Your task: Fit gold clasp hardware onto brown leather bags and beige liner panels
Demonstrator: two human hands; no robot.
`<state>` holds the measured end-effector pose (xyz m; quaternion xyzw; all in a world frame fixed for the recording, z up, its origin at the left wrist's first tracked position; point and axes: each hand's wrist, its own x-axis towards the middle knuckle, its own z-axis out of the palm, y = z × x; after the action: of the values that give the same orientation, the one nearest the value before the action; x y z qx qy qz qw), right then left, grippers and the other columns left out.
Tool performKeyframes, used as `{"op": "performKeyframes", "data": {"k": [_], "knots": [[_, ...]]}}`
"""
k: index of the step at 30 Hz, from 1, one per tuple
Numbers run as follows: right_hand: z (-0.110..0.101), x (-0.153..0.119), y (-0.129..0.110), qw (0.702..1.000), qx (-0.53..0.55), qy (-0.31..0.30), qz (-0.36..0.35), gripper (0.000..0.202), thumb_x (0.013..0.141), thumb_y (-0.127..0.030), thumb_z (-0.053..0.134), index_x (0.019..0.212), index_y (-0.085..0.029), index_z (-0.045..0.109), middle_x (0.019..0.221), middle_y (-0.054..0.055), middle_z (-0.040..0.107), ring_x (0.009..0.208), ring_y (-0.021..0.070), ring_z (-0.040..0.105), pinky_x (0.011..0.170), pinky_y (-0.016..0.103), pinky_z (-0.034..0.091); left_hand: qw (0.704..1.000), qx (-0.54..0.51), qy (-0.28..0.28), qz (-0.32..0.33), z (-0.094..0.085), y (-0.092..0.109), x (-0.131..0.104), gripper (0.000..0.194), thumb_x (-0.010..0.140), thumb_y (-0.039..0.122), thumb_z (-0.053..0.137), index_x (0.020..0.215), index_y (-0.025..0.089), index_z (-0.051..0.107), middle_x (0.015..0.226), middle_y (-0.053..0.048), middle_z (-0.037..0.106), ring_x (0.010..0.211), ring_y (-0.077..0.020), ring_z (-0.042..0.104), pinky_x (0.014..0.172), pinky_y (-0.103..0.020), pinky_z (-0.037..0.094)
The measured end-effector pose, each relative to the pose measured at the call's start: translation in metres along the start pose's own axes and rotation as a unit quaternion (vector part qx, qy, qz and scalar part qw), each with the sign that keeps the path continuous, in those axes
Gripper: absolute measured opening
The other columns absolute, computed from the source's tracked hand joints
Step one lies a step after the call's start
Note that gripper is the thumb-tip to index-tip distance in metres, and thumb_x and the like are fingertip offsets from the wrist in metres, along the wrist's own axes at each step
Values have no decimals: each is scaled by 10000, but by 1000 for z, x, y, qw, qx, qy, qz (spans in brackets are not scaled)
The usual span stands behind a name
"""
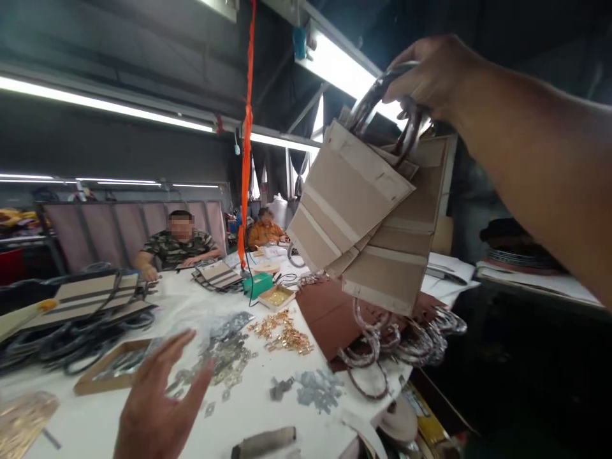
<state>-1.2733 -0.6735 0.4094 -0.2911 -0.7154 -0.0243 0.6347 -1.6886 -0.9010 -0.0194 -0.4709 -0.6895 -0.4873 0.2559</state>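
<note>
Raised at the upper right, my right hand [430,80] is closed around plastic-wrapped dark bag handles [370,102]. From them hang several overlapping beige and grey-brown bag panels [356,191], tilted above the table. Below is a pile of reddish-brown panels [327,312] with more plastic-wrapped handles [425,341] along its right side. My left hand [157,408] is over the near side of the table, fingers stretched out and thumb apart, holding nothing. Small flat metal plates [232,357] lie just beyond it. Further right are loose gold-coloured metal pieces [287,335] and grey flat pieces [320,390].
A cardboard tray [90,384] of metal parts stands left of my left hand. Striped panels with dark handles [90,296] are stacked at the left. An orange strip [247,146] hangs down near a green box [258,284]. Two people [179,245] sit across the table.
</note>
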Motion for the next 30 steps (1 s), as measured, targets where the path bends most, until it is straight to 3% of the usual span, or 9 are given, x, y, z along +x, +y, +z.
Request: {"op": "performKeyframes", "data": {"k": [3,6,8,11,14,18,22,26,30], "knots": [[-33,-24,-51,990,89,-108,-3,731,819,-168,681,1417,164,422,1250,257,657,569,-37,605,645,245,464,995,-80,-1,61,-14,77,66,961,804,775,675,1564,232,449,1643,-91,432,1429,-359,502,1239,-531,375],[-45,-55,-91,985,99,-144,-12,688,810,-104,720,1387,170,464,1162,220,703,544,-48,600,660,207,472,981,-171,-64,62,-13,138,95,1131,739,774,759,1587,116,402,1680,-167,350,1554,-404,311,1285,-583,239],[-42,-78,-106,983,80,-164,-35,642,795,-90,765,1323,187,526,989,155,746,523,-24,614,661,209,494,939,-292,-178,44,-3,167,84,1064,731,782,751,1507,96,509,1583,-185,496,1480,-411,436,1242,-575,333],[-30,-111,-114,977,-16,-204,-60,537,751,-103,846,1170,165,642,766,66,756,449,-2,590,564,128,487,812,-442,-381,-1,8,188,29,839,771,727,748,1381,161,638,1399,-136,678,1313,-385,614,1140,-538,478],[-20,-140,-120,967,-108,-226,-55,439,687,-103,869,1009,132,686,715,24,757,426,-1,576,432,28,354,771,-479,-409,-92,3,189,-30,623,827,645,747,1280,218,712,1310,-94,734,1265,-367,654,1128,-528,495],[-13,-167,-150,974,-103,-195,-56,521,717,-163,844,1052,172,628,913,71,782,648,53,720,519,19,382,762,-540,-335,-129,-10,176,-65,637,872,575,724,1388,211,645,1395,-100,688,1355,-352,593,1174,-511,452],[-13,-187,-189,971,-20,-229,-62,509,744,-86,826,1157,140,632,895,57,783,849,195,760,651,194,531,807,-515,-261,-126,-10,149,-69,831,760,622,805,1426,174,590,1386,-146,684,1318,-381,611,1131,-517,483],[-17,-190,-210,958,122,-258,-29,548,804,-27,768,1284,128,555,935,69,782,831,187,748,685,237,528,855,-449,-241,-95,-22,116,-58,876,722,729,782,1379,174,616,1385,-172,674,1350,-410,578,1139,-540,468],[-22,-178,-226,899,270,-343,-24,470,928,21,555,1374,129,457,780,-12,749,837,187,720,656,207,502,861,-450,-233,-44,-49,98,-36,999,619,741,862,1414,205,582,1463,-168,621,1414,-401,524,1156,-501,468]]}}
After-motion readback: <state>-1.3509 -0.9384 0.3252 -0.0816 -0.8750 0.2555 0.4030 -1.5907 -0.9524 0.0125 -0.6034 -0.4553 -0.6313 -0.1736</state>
